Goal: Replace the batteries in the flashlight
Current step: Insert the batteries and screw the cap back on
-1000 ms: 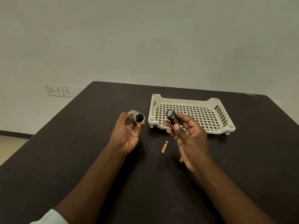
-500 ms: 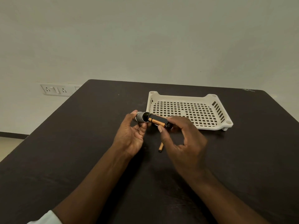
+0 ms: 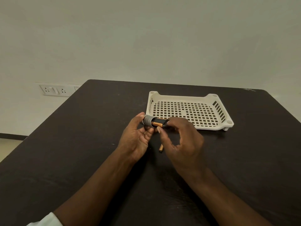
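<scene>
Dark desk against a pale wall, both hands raised just above it, battery holder partly seated in flashlight body.

Left hand: fingers closed around the grey flashlight body, open end facing right. Right hand: fingers pinch the black battery holder, which carries an orange-and-black cell; its left end sits inside the body's mouth, the right end hidden under the fingertips. One loose battery lies on the desk just below and between the two hands, partly covered by the right hand. White perforated tray stands on the desk just beyond the right fingers. Wall socket plate off to the far left of the left fingers.
</scene>
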